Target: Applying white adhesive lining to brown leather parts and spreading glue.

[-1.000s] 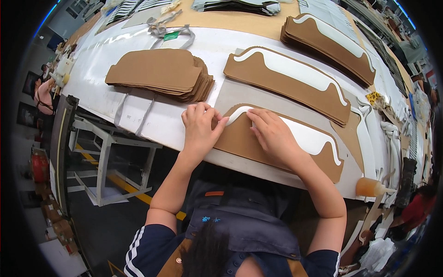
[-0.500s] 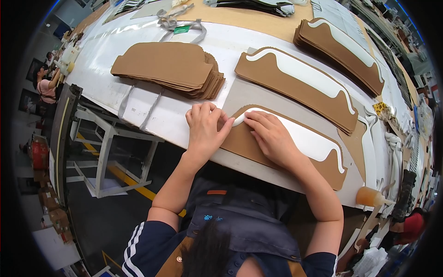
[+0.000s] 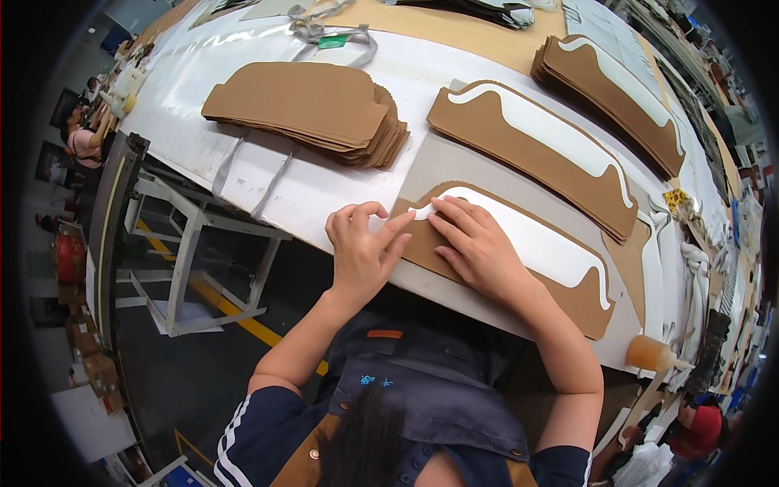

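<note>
Touching the white piece (image 3: 531,243), your left hand (image 3: 358,250) and right hand (image 3: 484,253) have thumbs and forefingers apart; brown stacks (image 3: 296,101) lie beyond, amber bottle (image 3: 647,353) rightward.

Between the left hand (image 3: 363,253) and the plain brown stack (image 3: 296,101), there is room to pass over the white table (image 3: 315,201). Beyond the right hand (image 3: 480,250), the middle stack (image 3: 523,164) leaves only a narrow grey strip (image 3: 459,169). An amber bottle (image 3: 647,354) obstructs the right corner.

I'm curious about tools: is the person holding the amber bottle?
No, the amber bottle rests on the table, apart from the left hand and right hand, both at the white piece.
</note>
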{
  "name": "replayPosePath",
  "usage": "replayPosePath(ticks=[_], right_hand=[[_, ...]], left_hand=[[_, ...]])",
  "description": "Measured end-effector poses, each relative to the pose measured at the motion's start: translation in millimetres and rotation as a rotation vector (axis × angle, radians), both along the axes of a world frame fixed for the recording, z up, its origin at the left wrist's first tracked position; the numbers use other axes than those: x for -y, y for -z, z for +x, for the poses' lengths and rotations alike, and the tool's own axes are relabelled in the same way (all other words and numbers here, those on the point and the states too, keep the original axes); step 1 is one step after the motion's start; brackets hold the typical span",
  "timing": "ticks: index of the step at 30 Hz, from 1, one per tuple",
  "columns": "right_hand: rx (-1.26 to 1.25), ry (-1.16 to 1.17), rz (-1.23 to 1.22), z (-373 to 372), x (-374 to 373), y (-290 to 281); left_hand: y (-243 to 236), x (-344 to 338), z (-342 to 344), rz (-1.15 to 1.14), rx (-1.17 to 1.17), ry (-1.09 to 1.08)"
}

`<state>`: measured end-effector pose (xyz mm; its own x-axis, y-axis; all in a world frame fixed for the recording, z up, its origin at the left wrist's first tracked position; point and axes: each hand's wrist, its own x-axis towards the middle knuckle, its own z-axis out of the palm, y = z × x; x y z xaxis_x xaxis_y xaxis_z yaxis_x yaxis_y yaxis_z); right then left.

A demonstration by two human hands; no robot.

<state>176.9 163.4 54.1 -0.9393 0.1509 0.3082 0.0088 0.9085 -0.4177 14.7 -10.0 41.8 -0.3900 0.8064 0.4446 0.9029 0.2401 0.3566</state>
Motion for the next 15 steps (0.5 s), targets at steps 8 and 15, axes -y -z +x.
replayPosePath(ticks=[8, 15], right_hand=[[0.002, 0.025, 0.044, -1.3, 3.6, 2.0], [0.018, 0.022, 0.096, -2.7, 2.7, -1.4]], left_hand=[[1.3, 3.5, 0.8, -0.085, -0.031, 0.037], [2.7, 2.7, 1.4, -0.076, -0.046, 0.026]])
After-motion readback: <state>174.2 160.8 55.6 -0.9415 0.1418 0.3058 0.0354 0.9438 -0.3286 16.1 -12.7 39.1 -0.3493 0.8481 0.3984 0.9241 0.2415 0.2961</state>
